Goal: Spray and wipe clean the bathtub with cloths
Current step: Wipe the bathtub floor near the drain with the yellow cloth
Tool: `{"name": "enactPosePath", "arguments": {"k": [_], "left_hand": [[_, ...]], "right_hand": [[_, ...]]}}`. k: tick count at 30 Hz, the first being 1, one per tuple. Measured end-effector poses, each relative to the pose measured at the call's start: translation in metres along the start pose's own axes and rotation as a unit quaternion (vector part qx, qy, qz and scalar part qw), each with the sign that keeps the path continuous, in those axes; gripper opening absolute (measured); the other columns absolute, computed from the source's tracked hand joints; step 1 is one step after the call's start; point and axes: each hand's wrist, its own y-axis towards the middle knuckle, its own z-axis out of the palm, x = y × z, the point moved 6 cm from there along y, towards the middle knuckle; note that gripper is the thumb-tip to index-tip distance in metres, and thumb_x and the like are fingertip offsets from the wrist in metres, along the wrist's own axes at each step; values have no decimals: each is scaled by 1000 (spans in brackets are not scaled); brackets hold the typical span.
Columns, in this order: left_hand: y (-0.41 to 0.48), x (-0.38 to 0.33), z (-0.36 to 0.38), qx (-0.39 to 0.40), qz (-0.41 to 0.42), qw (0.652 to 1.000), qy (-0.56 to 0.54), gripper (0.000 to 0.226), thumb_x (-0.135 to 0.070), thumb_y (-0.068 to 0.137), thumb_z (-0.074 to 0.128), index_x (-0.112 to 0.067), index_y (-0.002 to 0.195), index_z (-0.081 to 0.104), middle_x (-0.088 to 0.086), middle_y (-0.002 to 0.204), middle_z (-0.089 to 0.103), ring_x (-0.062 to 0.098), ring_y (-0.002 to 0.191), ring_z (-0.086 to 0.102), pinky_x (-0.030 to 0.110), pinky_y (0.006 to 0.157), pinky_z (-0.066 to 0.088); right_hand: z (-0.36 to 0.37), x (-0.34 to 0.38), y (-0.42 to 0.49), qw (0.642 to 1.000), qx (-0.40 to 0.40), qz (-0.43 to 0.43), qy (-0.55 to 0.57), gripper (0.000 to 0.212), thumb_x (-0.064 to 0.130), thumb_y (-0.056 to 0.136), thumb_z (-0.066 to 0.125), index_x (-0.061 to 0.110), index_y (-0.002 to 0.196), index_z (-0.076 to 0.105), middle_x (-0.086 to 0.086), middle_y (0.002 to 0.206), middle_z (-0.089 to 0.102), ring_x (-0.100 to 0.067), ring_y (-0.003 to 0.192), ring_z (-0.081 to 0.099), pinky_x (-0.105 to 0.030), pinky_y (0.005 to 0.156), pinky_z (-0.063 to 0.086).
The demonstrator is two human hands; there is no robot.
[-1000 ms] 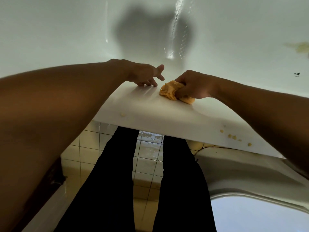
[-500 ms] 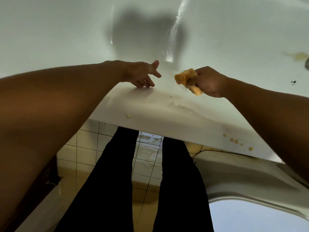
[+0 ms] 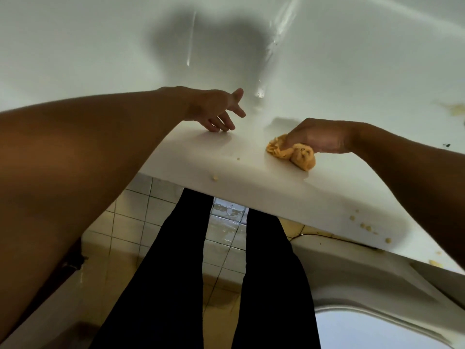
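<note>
Wiping looks part-done: the right hand (image 3: 317,137) grips the crumpled orange cloth (image 3: 298,154) on the glossy white bathtub rim (image 3: 251,177), at 4 o'clock from the left hand (image 3: 216,109), whose spread fingers (image 3: 225,123) rest there. Seemingly left to clean are pale yellow crumbs (image 3: 364,226) at the cloth's 4 o'clock and a yellow-brown stain (image 3: 455,109) farther off at 3 o'clock.

The person wears plain black trousers (image 3: 163,273), close-fitting, the fabric evenly dark. The left arm (image 3: 88,147) and the right arm (image 3: 415,185) are bare along their whole visible length, down to the left hand (image 3: 216,109) and the right hand (image 3: 317,137).
</note>
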Motion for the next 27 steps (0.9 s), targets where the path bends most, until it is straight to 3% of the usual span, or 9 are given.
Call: {"name": "enactPosePath", "arguments": {"k": [3,7,11,16,18,21,23,25,27], "left_hand": [[2,-2,0,-2,-2,1000,0,72,-68,102,14,-25,147,51,14,131,63,28,122,59,37,101,47],[4,-4,3,1,-7,1000,8,72,-68,102,13,-25,147,51,14,131,63,28,122,59,35,97,47],[6,-7,7,8,-4,1000,21,73,-68,101,12,-26,146,51,13,132,63,27,124,58,37,104,46],[7,-11,13,15,-9,999,39,73,-68,101,11,-27,148,49,12,133,62,27,127,56,36,103,44],[7,-11,13,12,-8,999,37,72,-68,101,11,-27,147,50,12,132,63,26,127,55,34,101,44],[7,-6,9,7,-4,1000,26,72,-67,102,10,-27,146,51,11,132,64,25,126,57,34,102,44],[7,-2,7,4,1,1000,17,73,-68,101,11,-28,145,52,10,131,65,24,125,58,34,104,45],[6,-1,5,1,4,1000,11,72,-68,101,12,-28,145,53,10,130,66,24,124,59,35,104,45],[6,-1,4,0,7,1000,9,72,-69,101,12,-28,144,53,11,130,66,24,124,59,35,105,46]], "right_hand": [[-1,5,3,992,-37,3,-122,67,63,68,78,3,97,71,-19,95,68,-20,83,58,-50,85,52],[0,8,7,992,-55,2,-115,35,45,76,85,13,90,77,-10,95,76,-27,92,71,-42,88,56],[3,14,12,996,-50,-8,-72,3,27,82,82,26,82,79,3,80,78,-17,75,74,-27,66,57],[5,11,29,991,-112,13,-77,33,41,80,79,10,93,76,-8,93,76,-26,88,72,-41,85,59],[8,12,31,989,-136,11,-56,26,39,85,75,12,83,74,-4,84,74,-19,75,68,-33,72,54],[4,7,24,984,-161,1,76,23,24,89,69,16,68,74,2,63,67,-9,50,56,-25,58,44],[-5,5,13,974,-186,-29,128,25,19,88,69,15,63,71,-1,55,62,-15,55,55,-25,62,48],[-7,15,-4,977,-171,-67,105,20,21,88,72,9,72,73,-14,68,65,-21,67,57,-21,64,52],[0,33,-18,982,-125,-114,79,15,25,88,75,14,77,78,-18,77,67,-17,70,60,-23,67,51]]}}
